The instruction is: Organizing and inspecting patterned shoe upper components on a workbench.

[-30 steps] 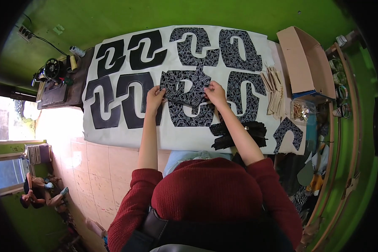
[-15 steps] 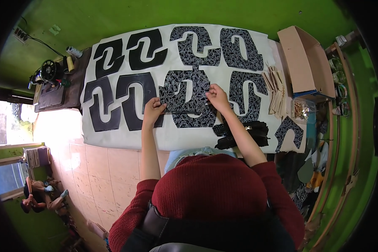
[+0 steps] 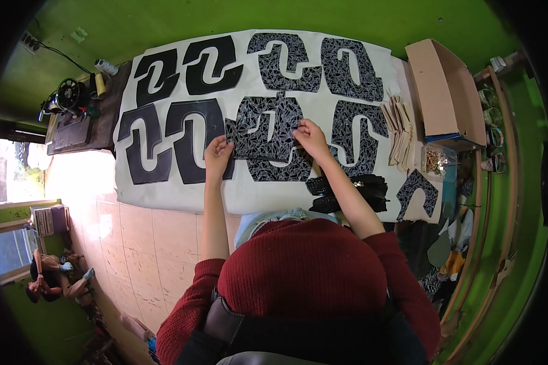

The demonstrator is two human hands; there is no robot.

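Far left, a black sewing machine on a dark side desk; beside it, plain black cut pieces laid flat on the white sheet. At centre, left hand pinching the left edge of a grey-patterned cut piece, fingers pressed together on the fabric; right hand pinching its right upper edge likewise. Piece stretched between both grips, over another patterned piece lying beneath. Risk, as a judgement: uneven pull from one side could skew or crease the piece, or drag the lower one out of line. Further right, more patterned pieces, a black bundle near the desk edge, tan strips, then an open cardboard box.
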